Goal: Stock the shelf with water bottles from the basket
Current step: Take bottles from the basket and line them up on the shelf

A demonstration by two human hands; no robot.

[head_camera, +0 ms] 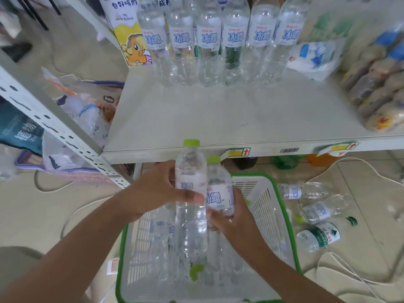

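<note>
Soft, even light, bright with no hard shadows; the shelf board (218, 119) is pale and washed. Edges distort: the upright (54, 127) slants, the snack packets (376, 88) smear into blur. Sharper at centre, the taller bottle (191, 226) in my left hand (153, 191) and the shorter bottle (218, 193) in my right hand (236, 221) glint faintly.

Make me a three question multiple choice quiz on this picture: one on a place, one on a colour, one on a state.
1. Where do the loose bottles lie? A in a box; B on the floor right of the basket; C on the top shelf.
2. What colour are the caps of the taller bottle and shorter bottle? A red; B blue; C light green.
3. What is the left hand doing? A gripping the taller bottle; B lying flat on the shelf; C hanging empty.
Answers: B, they lie on the floor by the basket's right rim; C, both caps show light green; A, its fingers wrap that bottle.
</note>
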